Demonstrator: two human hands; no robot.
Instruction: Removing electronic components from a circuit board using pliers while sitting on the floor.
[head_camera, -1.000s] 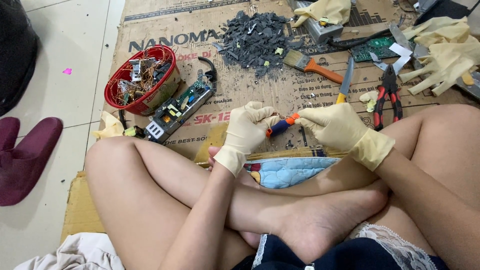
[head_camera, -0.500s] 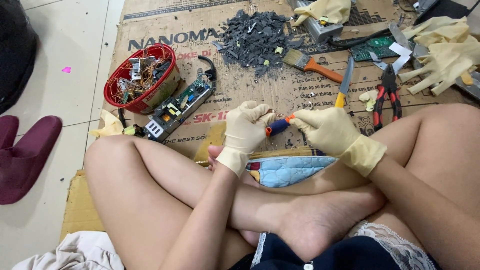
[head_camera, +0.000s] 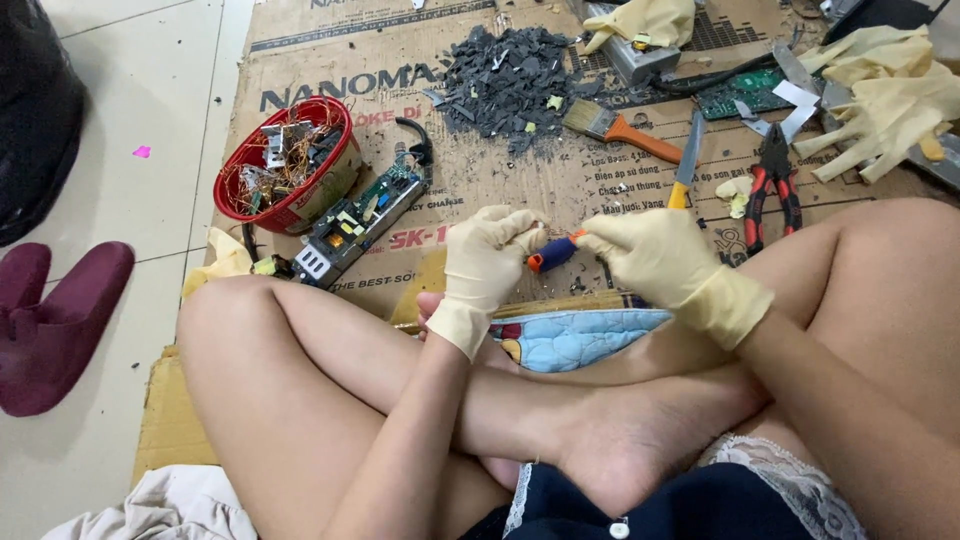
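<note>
Between the two gloved hands, just above the crossed legs, sits a small screwdriver (head_camera: 553, 253) with a blue and orange handle. The right hand (head_camera: 655, 262) is closed around the handle end, fingers curled tight on it, so the tool points leftward toward the other hand. The left hand (head_camera: 490, 258) is bunched into a loose fist at the tool's tip, fingers pinched together on something too small and hidden to make out. Both hands wear pale yellow rubber gloves and nearly touch each other over the near edge of the cardboard sheet (head_camera: 480, 190) that covers the floor.

Just below the hands a blue quilted cloth (head_camera: 575, 338) lies against the legs. On the cardboard to the left of the hands a long circuit board (head_camera: 360, 220) lies slantwise, and beside it, near the sheet's left edge, stands a red basket (head_camera: 288, 165) full of wires and small parts. Toward the far edge a heap of dark grey broken pieces (head_camera: 510, 75) is spread out. Right of it lie a paintbrush (head_camera: 620, 128) with an orange handle, a knife (head_camera: 684, 170) with a yellow handle, and red-handled pliers (head_camera: 772, 180). Spare yellow gloves (head_camera: 880, 100) are piled at the far right corner. Off the cardboard, on the tiled floor at left, rests a dark red slipper (head_camera: 55, 320).
</note>
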